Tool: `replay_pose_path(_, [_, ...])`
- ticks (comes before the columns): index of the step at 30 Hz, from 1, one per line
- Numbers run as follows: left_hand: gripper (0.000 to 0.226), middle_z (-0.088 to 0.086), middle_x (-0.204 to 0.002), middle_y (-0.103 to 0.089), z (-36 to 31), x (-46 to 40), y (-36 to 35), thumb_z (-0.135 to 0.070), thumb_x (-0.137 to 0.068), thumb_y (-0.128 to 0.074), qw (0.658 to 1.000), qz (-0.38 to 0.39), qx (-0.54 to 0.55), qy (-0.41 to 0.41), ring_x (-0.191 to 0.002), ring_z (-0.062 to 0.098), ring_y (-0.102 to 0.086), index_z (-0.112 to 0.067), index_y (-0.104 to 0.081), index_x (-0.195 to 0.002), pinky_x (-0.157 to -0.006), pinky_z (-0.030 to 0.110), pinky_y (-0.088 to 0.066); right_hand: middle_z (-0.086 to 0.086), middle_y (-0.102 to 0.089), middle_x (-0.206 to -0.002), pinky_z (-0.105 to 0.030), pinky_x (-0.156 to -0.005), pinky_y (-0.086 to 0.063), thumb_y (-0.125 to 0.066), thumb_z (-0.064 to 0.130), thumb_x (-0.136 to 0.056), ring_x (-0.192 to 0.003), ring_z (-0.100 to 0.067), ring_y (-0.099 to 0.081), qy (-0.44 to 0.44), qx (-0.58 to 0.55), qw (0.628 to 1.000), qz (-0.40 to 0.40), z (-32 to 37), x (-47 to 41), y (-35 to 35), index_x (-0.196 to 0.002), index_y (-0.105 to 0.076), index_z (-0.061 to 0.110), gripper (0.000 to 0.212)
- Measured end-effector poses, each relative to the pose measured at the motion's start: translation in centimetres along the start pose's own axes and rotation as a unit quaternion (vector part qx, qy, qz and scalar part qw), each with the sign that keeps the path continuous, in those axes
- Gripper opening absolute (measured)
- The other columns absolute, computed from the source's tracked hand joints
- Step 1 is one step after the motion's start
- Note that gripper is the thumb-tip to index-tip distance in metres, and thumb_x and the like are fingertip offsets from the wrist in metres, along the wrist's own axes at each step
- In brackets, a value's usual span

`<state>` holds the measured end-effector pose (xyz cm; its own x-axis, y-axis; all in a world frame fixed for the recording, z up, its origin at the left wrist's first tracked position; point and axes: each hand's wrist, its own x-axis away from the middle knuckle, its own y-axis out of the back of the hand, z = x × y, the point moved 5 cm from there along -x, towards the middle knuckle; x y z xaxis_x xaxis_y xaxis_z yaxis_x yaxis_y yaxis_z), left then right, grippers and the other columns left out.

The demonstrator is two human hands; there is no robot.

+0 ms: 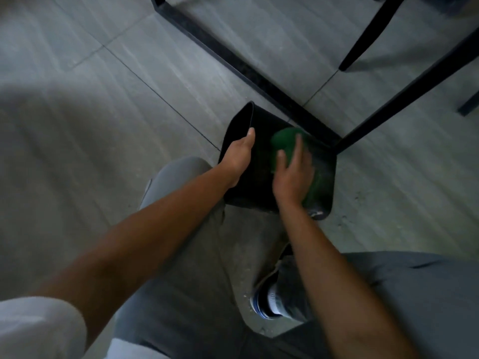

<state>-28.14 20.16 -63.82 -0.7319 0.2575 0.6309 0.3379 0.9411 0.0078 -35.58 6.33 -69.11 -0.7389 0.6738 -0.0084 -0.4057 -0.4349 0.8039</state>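
Note:
A black flexible mat (261,187) lies on the grey tiled floor, its left edge folded upward. My left hand (239,156) grips that raised edge, thumb on the inner side. A green cloth (283,141) lies on the mat's upper face. My right hand (293,174) rests flat on the green cloth with fingers spread and straight. Pale dust shows on the mat's right part (325,174) and near its lower corner.
A black metal frame bar (233,58) runs diagonally along the floor and meets another black leg (404,97) right behind the mat. A thinner chair leg (363,42) stands at the upper right. My knees in grey trousers and a shoe (269,299) are below. Open floor lies left.

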Motion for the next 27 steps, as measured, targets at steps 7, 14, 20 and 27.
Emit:
replay_pose_path(7, [0.061,0.006,-0.135,-0.065,0.2,-0.5,0.5,-0.056,-0.107,-0.035,0.999,-0.002,-0.03,-0.017,-0.121,0.022,-0.062,-0.012,-0.058,-0.142,-0.11,0.032,-0.042,-0.01,-0.028,-0.17,-0.054,-0.127,-0.016,-0.046,0.039,-0.108,-0.156,-0.03,-0.025,-0.051,-0.036,0.998,0.016,3.6,3.1,0.1,-0.165,-0.017,0.031,0.064])
replay_pose_path(14, [0.064,0.007,-0.131,-0.064,0.8,-0.5,0.8,-0.059,-0.105,-0.037,1.0,0.004,-0.029,-0.003,-0.118,0.025,-0.062,-0.012,-0.058,-0.142,-0.107,0.036,-0.046,-0.012,-0.029,-0.169,-0.053,-0.125,-0.022,-0.038,0.045,-0.109,-0.153,-0.033,-0.032,-0.247,-0.013,0.969,-0.01,-7.1,-2.6,2.2,-0.166,-0.01,0.033,0.065])
replay_pose_path(20, [0.057,0.005,-0.122,-0.071,0.5,-1.1,0.4,-0.054,-0.105,-0.043,0.998,-0.017,-0.042,-0.041,-0.116,0.023,-0.067,-0.009,-0.069,-0.129,-0.108,0.041,-0.051,-0.006,-0.039,-0.165,-0.051,-0.121,-0.025,-0.044,0.042,-0.105,-0.151,-0.031,-0.037,0.085,-0.013,0.996,0.019,4.2,-0.4,-1.1,-0.162,-0.029,0.031,0.061])
replay_pose_path(27, [0.053,0.006,-0.113,-0.074,0.8,-1.1,1.8,-0.053,-0.106,-0.042,0.996,-0.005,-0.064,-0.057,-0.104,0.02,-0.071,-0.013,-0.073,-0.121,-0.098,0.036,-0.054,-0.013,-0.03,-0.169,-0.052,-0.125,-0.024,-0.036,0.044,-0.108,-0.153,-0.034,-0.033,-0.169,-0.014,0.985,-0.003,-2.8,-1.3,0.9,-0.165,-0.018,0.032,0.061])
